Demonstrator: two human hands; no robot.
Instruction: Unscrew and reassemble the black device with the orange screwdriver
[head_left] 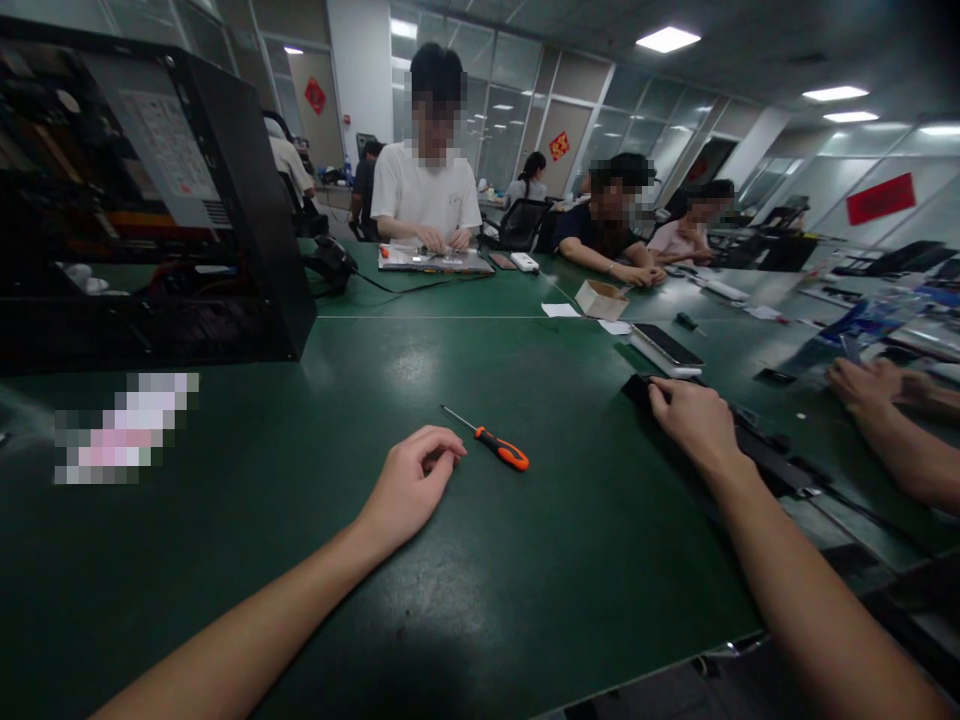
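My left hand [416,485] rests on the green tabletop [570,560] with loosely curled fingers, a gap inside the thumb, and nothing visible in it. Just beyond its fingertips lies a screwdriver [501,448] with an orange and black handle; its metal shaft points away to the left. The two do not appear to touch. On the right, my right hand [697,420] is closed over the end of a long black strap-like object [772,455]. The exact kind of that object cannot be made out, and my fingertips are partly hidden.
An open black computer case [255,220] stands at the left, near a blurred-out paper [127,430]. A phone-like slab [667,345], a small cardboard box [600,298] and a dark-handled screwdriver [686,322] lie farther back. Another person's hands [874,385] are at the right; several people sit or stand beyond.
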